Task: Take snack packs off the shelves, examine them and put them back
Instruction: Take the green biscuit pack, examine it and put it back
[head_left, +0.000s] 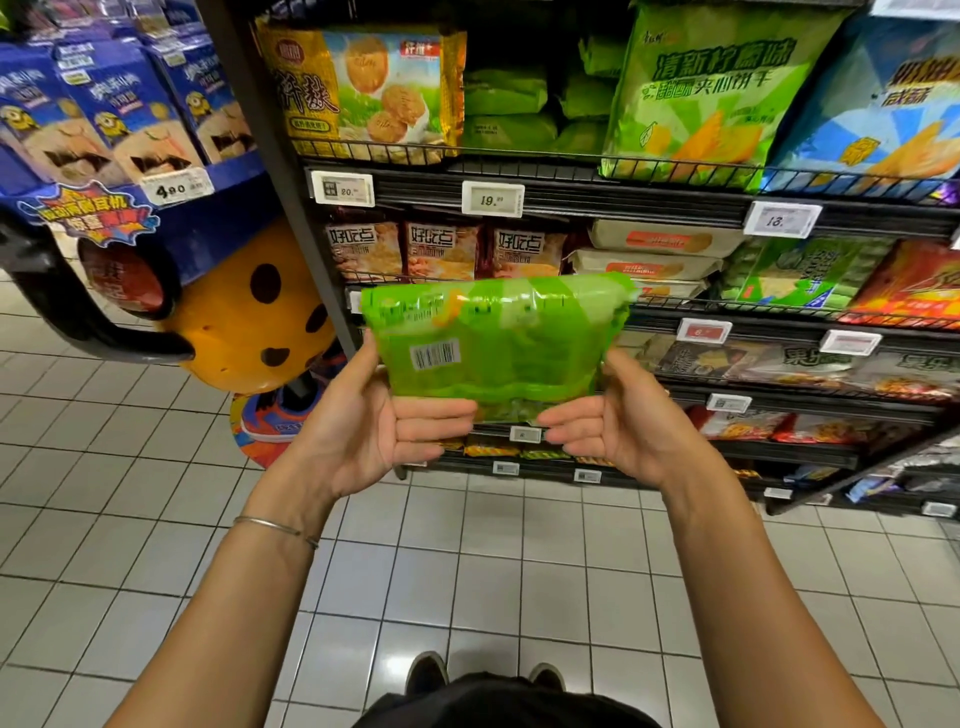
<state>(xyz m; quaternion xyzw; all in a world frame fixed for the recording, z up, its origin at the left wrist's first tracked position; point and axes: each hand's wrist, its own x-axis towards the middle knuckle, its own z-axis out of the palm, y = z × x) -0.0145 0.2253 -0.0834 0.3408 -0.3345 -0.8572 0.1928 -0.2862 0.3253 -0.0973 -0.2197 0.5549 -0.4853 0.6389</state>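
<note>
Snack pack (498, 343), green, glossy: held up level before the shelves (597, 200), clear of them, barcode label (435, 355) facing the camera. Left hand (374, 431): gripping lower left edge, thumb across the front, fingers hidden behind. Right hand (618, 431): gripping lower right edge likewise, thumb in front. Thin bracelet (275, 527) on left wrist. Pale tiled floor (493, 582) below.
</note>
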